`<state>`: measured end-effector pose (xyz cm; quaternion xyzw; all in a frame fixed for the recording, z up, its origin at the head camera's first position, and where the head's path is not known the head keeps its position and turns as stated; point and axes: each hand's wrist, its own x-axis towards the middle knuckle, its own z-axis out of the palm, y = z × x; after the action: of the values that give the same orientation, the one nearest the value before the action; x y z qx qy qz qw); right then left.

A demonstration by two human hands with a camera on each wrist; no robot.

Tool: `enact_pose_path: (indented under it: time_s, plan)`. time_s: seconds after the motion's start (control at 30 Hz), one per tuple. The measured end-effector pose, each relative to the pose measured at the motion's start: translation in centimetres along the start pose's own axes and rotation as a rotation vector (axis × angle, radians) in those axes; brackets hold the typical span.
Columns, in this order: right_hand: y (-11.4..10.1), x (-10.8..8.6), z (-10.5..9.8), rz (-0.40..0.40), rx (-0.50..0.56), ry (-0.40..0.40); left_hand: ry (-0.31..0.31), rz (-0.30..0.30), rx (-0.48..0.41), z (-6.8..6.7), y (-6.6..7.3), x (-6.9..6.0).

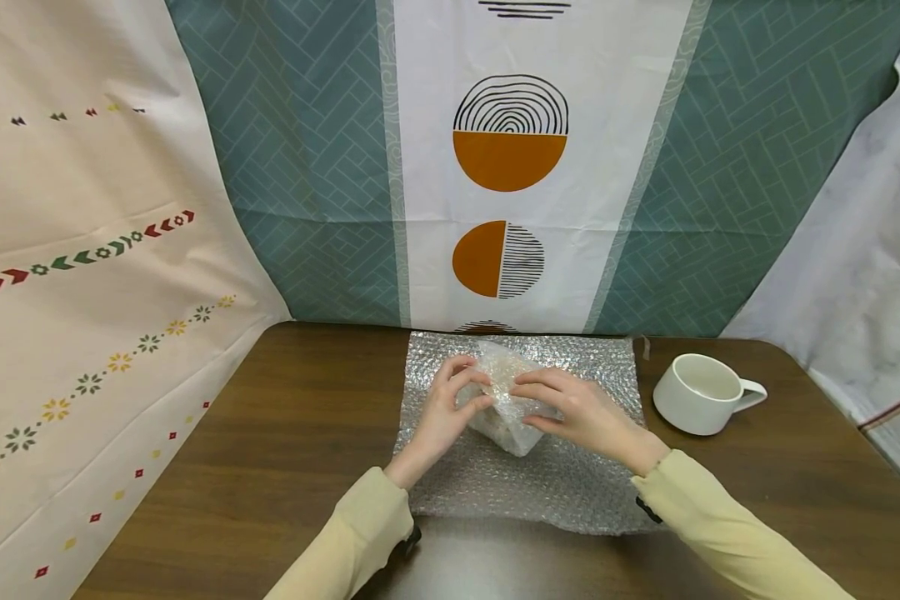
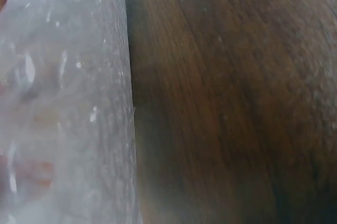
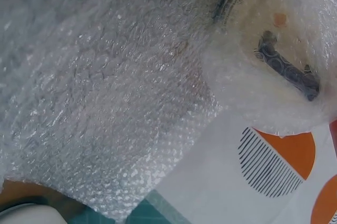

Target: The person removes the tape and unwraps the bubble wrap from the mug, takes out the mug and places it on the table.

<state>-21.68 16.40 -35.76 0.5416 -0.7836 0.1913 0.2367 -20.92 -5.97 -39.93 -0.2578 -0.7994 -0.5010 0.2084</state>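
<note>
We've got the bundle between both hands, over the middle of the bubble wrap sheet on the table; can't tell whether it rests on the sheet or is held just above. Left hand: fingers and thumb curled onto its left upper part. Right hand: same on the right side. We can't judge how firm either hold is.

Main risk, we'd say: slipping. The wrap is slick and loose, so uneven finger pressure could let the bundle roll or tip. The right wrist view shows a dark patterned piece through the plastic, maybe a handle; if hard, it could take the knock.

Next: wrap springing open. We see no tape, so letting go early might loosen the folds. Tugging hard could tear the plastic or drag the sheet, whose near edge lies unheld.

Last: the mug stands upright just right of the sheet. A wide right-arm swing, or a sliding sheet, could bump it.
</note>
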Motion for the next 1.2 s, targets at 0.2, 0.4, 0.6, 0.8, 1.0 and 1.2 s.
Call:
enact_pose_path:
  time_s: [0.2,0.4,0.6,0.8,1.0,1.2]
  plan:
    - [-0.08,0.06,0.17,0.017,-0.027,0.008,-0.007,-0.012,-0.003,0.01,0.06,-0.03]
    - [0.08,-0.03,0.46,0.033,0.001,0.048,-0.001,-0.001,-0.002,-0.02,0.11,-0.06]
    - [0.15,-0.04,0.77,0.014,0.011,0.081,0.005,-0.013,-0.007,-0.08,0.23,-0.08]
    - [0.07,0.15,0.81,-0.043,-0.032,0.104,0.011,-0.019,-0.032,-0.02,0.23,-0.02]
    - [-0.18,0.44,0.73,-0.059,-0.057,0.106,0.011,-0.028,-0.032,0.03,0.29,-0.01]
    - [-0.49,0.69,0.77,-0.025,-0.059,0.113,0.009,-0.044,-0.059,-0.02,0.39,0.0]
